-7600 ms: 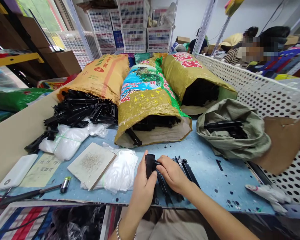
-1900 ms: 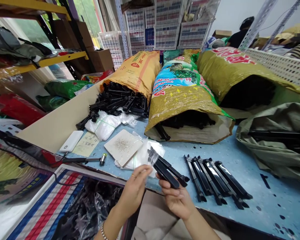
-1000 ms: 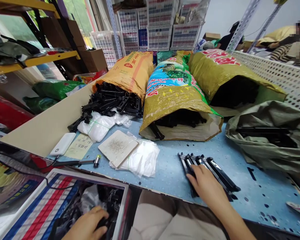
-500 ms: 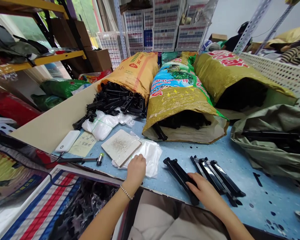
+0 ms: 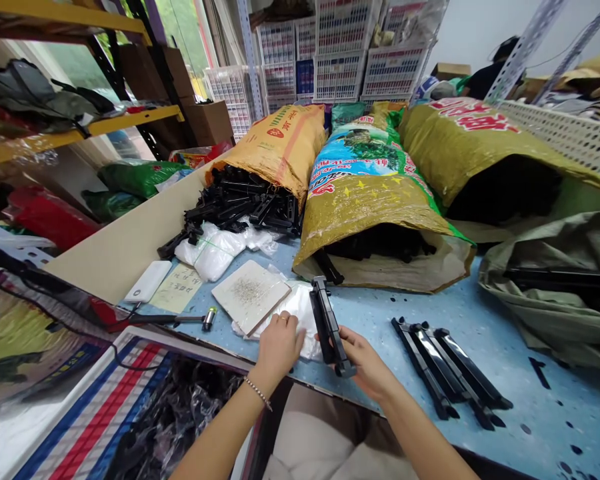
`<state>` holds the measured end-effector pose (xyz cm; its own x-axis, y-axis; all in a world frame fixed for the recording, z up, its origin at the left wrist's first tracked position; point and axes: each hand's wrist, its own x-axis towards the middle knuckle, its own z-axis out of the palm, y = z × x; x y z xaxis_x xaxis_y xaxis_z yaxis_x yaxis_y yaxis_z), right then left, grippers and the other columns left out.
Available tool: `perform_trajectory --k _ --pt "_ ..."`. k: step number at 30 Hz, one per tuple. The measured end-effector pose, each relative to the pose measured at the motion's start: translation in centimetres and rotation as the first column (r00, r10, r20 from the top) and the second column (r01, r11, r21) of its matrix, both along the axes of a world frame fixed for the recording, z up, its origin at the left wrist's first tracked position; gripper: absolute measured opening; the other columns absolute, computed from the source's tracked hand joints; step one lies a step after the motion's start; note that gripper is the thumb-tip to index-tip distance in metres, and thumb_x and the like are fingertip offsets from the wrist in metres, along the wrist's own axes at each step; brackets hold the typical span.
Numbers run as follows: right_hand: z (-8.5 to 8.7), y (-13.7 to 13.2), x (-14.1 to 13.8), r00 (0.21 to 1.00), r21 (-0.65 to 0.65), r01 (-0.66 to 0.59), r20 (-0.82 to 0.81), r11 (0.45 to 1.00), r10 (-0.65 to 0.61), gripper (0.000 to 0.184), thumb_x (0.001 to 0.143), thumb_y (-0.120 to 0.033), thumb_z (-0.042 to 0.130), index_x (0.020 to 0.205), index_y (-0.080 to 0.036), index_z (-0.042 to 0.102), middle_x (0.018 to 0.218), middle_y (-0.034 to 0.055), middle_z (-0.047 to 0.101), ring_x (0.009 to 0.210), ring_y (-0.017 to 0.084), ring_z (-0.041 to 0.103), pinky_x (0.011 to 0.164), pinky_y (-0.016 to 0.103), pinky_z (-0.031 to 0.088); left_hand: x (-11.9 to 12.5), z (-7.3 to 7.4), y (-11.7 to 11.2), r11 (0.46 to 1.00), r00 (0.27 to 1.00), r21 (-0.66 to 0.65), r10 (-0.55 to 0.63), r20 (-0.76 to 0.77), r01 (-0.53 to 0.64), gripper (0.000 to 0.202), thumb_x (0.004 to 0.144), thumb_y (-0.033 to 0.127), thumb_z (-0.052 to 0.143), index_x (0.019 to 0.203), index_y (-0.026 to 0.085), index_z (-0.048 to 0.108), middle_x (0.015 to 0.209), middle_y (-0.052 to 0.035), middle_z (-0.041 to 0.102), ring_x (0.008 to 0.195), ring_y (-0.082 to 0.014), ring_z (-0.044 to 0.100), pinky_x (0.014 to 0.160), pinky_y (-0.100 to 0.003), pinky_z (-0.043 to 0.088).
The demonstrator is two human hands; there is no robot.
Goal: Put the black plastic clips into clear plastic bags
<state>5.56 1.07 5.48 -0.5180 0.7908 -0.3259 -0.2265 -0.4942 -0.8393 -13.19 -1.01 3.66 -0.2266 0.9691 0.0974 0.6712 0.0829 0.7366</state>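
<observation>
My right hand (image 5: pixel 364 360) is closed round long black plastic parts (image 5: pixel 330 327), which look like a pair of slim rails side by side, raised above the table and tilted. My left hand (image 5: pixel 280 341) rests with curled fingers on a stack of clear plastic bags (image 5: pixel 307 312), pinching at the top; its fingertips are partly hidden. A square white tile (image 5: pixel 250 293) with small specks under clear film lies on part of the bags. To the right, several more black parts (image 5: pixel 447 367) lie in a row.
Sacks of black parts stand behind: orange (image 5: pixel 280 143), printed gold (image 5: pixel 380 200), olive (image 5: pixel 480 147) and grey-green (image 5: pixel 500 293). A hammer (image 5: pixel 190 319), white power bank (image 5: pixel 149 281) and paper note (image 5: pixel 177 288) lie left. A striped bag (image 5: pixel 95 400) stands below the table edge.
My right hand has lifted the black parts off the table and brought them left, close to my left hand. My left hand stays on the bags, its thumb now further out. The view has shifted slightly.
</observation>
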Motion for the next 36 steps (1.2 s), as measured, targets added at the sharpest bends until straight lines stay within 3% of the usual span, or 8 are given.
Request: perform_trajectory --k 3,9,19,24,27,31,34,36 --pt "-0.5 -0.2 0.6 1.0 -0.019 0.016 0.011 1.0 -0.016 0.033 0.067 -0.043 0.076 0.086 -0.016 0.07 0.079 0.0014 0.063 0.061 0.009 0.045 0.053 0.02 0.035 -1.2 -0.2 0.9 0.999 0.993 -0.039 0.002 0.118 0.003 0.013 0.077 0.023 0.054 0.069 0.018 0.063 0.076 -0.0053 0.064 0.081 -0.0214 0.06 0.077 -0.032 0.044" --pt "-1.1 0.2 1.0 0.999 -0.074 0.027 -0.035 0.997 -0.03 0.032 0.071 -0.04 0.074 0.089 -0.015 0.07 0.08 0.0039 0.065 0.057 0.008 0.045 0.05 0.02 0.036 -3.1 -1.2 2.4 0.994 0.944 -0.077 0.094 0.316 -0.073 0.028 0.065 0.041 0.066 0.056 0.018 0.052 0.052 0.0052 0.051 0.052 -0.0112 0.047 0.053 -0.023 0.036" --pt "-1.4 2.6 -4.7 0.984 -0.202 -0.038 -0.18 0.979 0.001 0.029 0.063 -0.033 0.081 0.078 -0.013 0.067 0.063 0.0001 0.06 0.052 0.009 0.05 0.046 0.019 0.041 -1.7 -0.9 2.2 0.992 0.906 -0.051 0.126 0.404 -0.116 0.023 0.057 0.028 0.07 0.052 0.018 0.05 0.049 0.0063 0.047 0.05 -0.0095 0.043 0.051 -0.021 0.034" --pt "-2.3 3.8 -4.3 0.982 -0.221 0.024 -0.176 0.975 -0.065 0.029 0.06 -0.033 0.083 0.067 -0.013 0.063 0.058 -0.0009 0.057 0.051 0.009 0.049 0.043 0.019 0.04 -3.0 0.1 0.7 0.995 0.902 0.013 0.086 0.423 -0.101 0.016 0.073 0.031 0.06 0.069 0.016 0.059 0.069 -0.0012 0.061 0.064 -0.0137 0.055 0.062 -0.025 0.045" --pt "-2.4 4.0 -2.8 0.982 -0.226 0.048 -0.17 0.973 -0.088 0.029 0.06 -0.031 0.083 0.066 -0.013 0.062 0.058 -0.0012 0.056 0.051 0.009 0.048 0.042 0.019 0.039 -3.5 0.5 -0.2 0.993 0.958 0.105 0.027 0.285 -0.059 0.012 0.076 0.015 0.051 0.074 0.017 0.064 0.094 -0.0069 0.065 0.088 -0.019 0.059 0.082 -0.034 0.047" --pt "-1.7 2.6 -0.6 0.979 -0.205 0.102 -0.154 0.973 -0.135 0.025 0.061 -0.028 0.083 0.071 -0.013 0.066 0.062 -0.0016 0.059 0.052 0.008 0.049 0.046 0.019 0.042 -2.9 0.4 -0.5 0.973 0.99 0.198 -0.1 -0.1 0.118 0.039 0.078 0.003 0.04 0.102 0.019 0.067 0.112 -0.0104 0.062 0.105 -0.0222 0.057 0.095 -0.043 0.045" --pt "-1.1 0.0 1.2 0.978 -0.287 0.045 -0.184 0.957 -0.101 0.022 0.066 -0.026 0.08 0.078 -0.013 0.067 0.068 0.0006 0.063 0.056 0.009 0.055 0.049 0.018 0.047 -2.3 0.4 -0.4 0.967 0.984 0.206 -0.129 -0.124 0.152 0.046 0.082 0.006 0.041 0.123 0.018 0.056 0.122 -0.011 0.057 0.114 -0.0209 0.055 0.1 -0.04 0.044" --pt "-1.2 -1.9 2.0 0.961 -0.429 -0.095 -0.277 0.898 -0.03 0.024 0.069 -0.026 0.078 0.085 -0.012 0.067 0.076 0.0041 0.067 0.064 0.012 0.062 0.051 0.017 0.049 -2.1 0.7 -0.4 0.967 0.983 0.195 -0.143 -0.117 0.163 0.05 0.082 0.006 0.041 0.13 0.018 0.05 0.129 -0.0117 0.052 0.121 -0.0212 0.051 0.104 -0.04 0.042"
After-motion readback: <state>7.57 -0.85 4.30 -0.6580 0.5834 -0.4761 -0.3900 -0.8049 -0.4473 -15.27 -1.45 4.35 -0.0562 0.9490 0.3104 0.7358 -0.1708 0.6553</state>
